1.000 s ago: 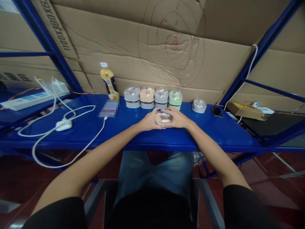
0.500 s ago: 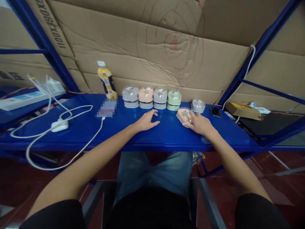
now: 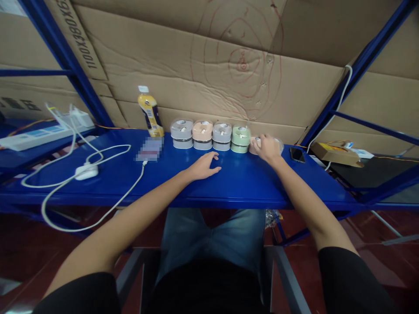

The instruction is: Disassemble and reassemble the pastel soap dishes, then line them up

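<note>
- Your right hand (image 3: 269,147) is nearer the pink case (image 3: 253,148); the case lies under and to the left of its fingers.
- Those fingers bend over its top; you cannot tell whether they grip it.
- The case is just right of the green case (image 3: 241,138); your hand hides too much to read its long axis.
- Your left hand (image 3: 203,167) sits farther left, fingers parted, holding nothing, over the blue table (image 3: 235,181).
</note>
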Available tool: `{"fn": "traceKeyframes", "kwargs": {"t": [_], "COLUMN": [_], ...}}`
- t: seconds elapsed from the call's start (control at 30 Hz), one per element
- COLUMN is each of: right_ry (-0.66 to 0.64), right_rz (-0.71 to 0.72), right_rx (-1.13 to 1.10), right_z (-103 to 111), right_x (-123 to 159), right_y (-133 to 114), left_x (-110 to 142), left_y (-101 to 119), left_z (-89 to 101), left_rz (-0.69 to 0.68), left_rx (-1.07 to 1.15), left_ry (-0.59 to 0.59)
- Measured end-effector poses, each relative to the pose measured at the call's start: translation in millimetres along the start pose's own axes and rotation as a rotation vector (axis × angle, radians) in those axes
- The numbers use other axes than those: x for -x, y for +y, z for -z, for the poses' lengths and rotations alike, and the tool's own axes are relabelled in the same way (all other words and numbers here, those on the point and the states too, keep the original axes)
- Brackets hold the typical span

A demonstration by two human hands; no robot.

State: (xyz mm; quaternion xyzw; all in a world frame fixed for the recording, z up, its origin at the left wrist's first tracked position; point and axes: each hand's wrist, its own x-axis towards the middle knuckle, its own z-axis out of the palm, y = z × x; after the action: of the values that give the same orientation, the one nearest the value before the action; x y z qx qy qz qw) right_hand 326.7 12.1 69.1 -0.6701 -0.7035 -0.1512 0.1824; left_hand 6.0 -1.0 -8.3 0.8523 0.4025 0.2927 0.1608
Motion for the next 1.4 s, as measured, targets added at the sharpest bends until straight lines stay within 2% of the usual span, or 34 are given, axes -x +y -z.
{"fn": "traceKeyframes", "kwargs": {"t": [0.07, 0.2, 0.3, 0.43, 0.57, 0.63, 0.7, 0.77, 0.83, 0.93, 1.0, 1.07, 1.17, 1.3, 1.4], "right_ry": [0.038, 0.070, 0.061, 0.047, 0.101, 0.150, 0.144, 0.029, -0.147, -0.375, -0.473, -0.534, -0.509, -0.321, -0.248], "right_rz": [-0.013, -0.133, -0.203, -0.286, -0.344, -0.267, -0.076, 0.153, 0.338, 0.521, 0.597, 0.632, 0.632, 0.617, 0.607], "right_rx": [-0.065, -0.162, -0.193, -0.233, -0.369, -0.499, -0.642, -0.763, -0.845, -0.914, -0.927, -0.897, -0.805, -0.693, -0.700], "right_z": [-6, -19, -26, -26, -10, 4, 18, 26, 26, 15, 4, -4, -12, -14, -12], "right_x": [-9, -30, -39, -41, -37, -33, -26, -15, -3, 12, 18, 22, 27, 35, 36], "right_y": [-20, -62, -83, -86, -60, -42, -26, -16, -16, -29, -39, -47, -56, -72, -71], "left_x": [0, 0, 0, 1, 2, 1, -2, -5, -7, -3, 3, 8, 11, 10, 11], "left_y": [0, 1, 1, 1, 3, 4, 4, 2, -1, -3, -2, -1, 3, 7, 9], "left_z": [-0.4, 0.1, 0.8, 1.2, 1.8, 3.8, 7.9, 14.0, 21.2, 30.4, 33.7, 34.1, 30.1, 23.1, 21.5], "left_rz": [0.002, -0.007, -0.013, -0.002, -0.001, -0.013, -0.016, -0.007, 0.002, 0.021, 0.026, 0.011, -0.037, -0.072, -0.048], "left_rx": [0.012, 0.016, 0.016, 0.027, 0.099, 0.214, 0.390, 0.572, 0.690, 0.686, 0.589, 0.468, 0.314, 0.209, 0.154], "left_ry": [0.000, -0.004, 0.002, 0.004, 0.052, 0.113, 0.168, 0.182, 0.145, 0.027, -0.051, -0.080, -0.049, -0.036, -0.012]}}
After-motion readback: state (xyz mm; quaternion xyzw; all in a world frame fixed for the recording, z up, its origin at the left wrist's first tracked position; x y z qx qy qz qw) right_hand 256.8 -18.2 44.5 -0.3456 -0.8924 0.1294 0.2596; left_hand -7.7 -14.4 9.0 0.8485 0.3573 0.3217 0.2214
